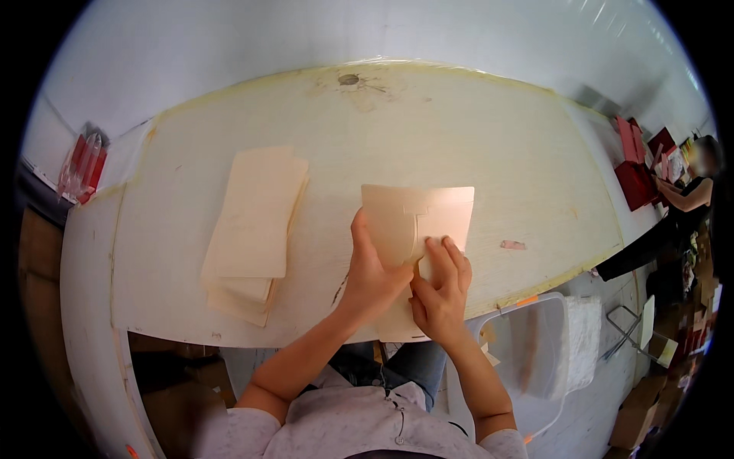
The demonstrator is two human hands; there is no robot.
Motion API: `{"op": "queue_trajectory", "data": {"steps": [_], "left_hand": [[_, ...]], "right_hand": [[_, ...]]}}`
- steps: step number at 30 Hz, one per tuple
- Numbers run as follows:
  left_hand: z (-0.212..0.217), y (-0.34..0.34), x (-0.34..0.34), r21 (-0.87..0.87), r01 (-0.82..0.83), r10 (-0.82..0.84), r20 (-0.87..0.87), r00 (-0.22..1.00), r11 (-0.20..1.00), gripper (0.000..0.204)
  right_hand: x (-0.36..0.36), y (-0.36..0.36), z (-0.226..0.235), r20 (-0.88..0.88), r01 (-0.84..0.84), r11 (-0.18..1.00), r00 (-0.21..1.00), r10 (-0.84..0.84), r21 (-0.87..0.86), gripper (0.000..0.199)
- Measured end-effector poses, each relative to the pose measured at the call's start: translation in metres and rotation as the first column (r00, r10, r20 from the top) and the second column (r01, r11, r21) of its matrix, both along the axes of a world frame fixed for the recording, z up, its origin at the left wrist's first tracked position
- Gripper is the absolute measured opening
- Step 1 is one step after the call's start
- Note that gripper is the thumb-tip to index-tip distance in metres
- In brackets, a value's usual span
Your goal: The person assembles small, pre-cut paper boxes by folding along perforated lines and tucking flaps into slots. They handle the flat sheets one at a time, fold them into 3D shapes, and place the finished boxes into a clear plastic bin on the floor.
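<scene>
Both hands hold one cream card sheet [417, 222] over the counter [489, 153]: the left grip [375, 271] is clamped on its left edge, the right grip [442, 287] pinched on its lower middle. A stack of similar sheets [256, 229] lies well left of the left grip.

Card's [417, 222] lower part behind hands [405, 279]
</scene>
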State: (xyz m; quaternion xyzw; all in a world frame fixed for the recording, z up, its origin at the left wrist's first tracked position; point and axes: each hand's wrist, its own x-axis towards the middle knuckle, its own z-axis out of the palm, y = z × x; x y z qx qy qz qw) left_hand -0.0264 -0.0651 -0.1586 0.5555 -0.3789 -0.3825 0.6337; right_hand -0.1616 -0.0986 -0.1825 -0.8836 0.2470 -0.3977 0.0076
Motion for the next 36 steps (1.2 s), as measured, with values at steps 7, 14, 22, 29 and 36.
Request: {"op": "queue_trajectory", "data": {"steps": [7,14,22,29,36], "left_hand": [[-0.005,-0.005,0.012,0.088,0.143,-0.154,0.148,0.977,0.986,0.074],[-0.004,-0.012,0.037,0.037,0.515,-0.484,-0.290,0.825,0.856,0.064],[-0.034,-0.003,0.032,-0.128,0.458,-0.442,-0.577,0.687,0.880,0.037],[-0.039,-0.006,0.024,-0.325,0.254,-0.398,-0.530,0.748,0.911,0.037],[-0.046,-0.013,0.022,-0.502,0.279,-0.490,-0.358,0.795,0.819,0.029]], "right_hand": [[0.002,-0.003,0.010,-0.018,-0.275,0.893,0.954,0.301,0.356,0.018],[-0.005,-0.011,0.003,0.072,-0.262,0.664,0.951,0.300,0.700,0.017],[-0.005,0.000,-0.004,0.460,-0.476,0.008,0.854,0.242,0.880,0.055],[0.009,0.016,0.003,0.555,-0.562,0.010,0.819,0.143,0.827,0.064],[0.016,0.015,-0.004,0.656,-0.655,-0.057,0.755,-0.017,0.753,0.055]]}}
